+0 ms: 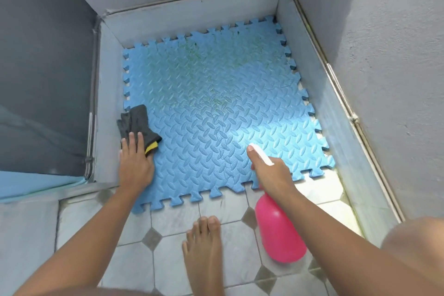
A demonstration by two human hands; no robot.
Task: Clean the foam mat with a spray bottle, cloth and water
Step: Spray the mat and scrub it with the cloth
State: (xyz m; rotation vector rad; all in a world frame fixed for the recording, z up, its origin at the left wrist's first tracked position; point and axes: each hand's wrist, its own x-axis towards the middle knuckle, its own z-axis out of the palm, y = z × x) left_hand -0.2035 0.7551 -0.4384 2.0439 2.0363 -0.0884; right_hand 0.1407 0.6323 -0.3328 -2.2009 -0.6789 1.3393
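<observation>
The floor [168, 230] is pale tile with small grey diamond insets at the tile corners, and it fills the frame from 6 o'clock up to the centre. A blue foam mat [216, 108] with jigsaw edges lies flat on it, reaching from the centre toward 12 o'clock into a walled corner; greenish grime marks its far half. A dark cloth [137, 122] with a yellow edge rests on the mat's rim at 9 o'clock, spilling slightly over the edge. A bare foot [204, 247] stands on the tiles at 6 o'clock, just short of the mat.
</observation>
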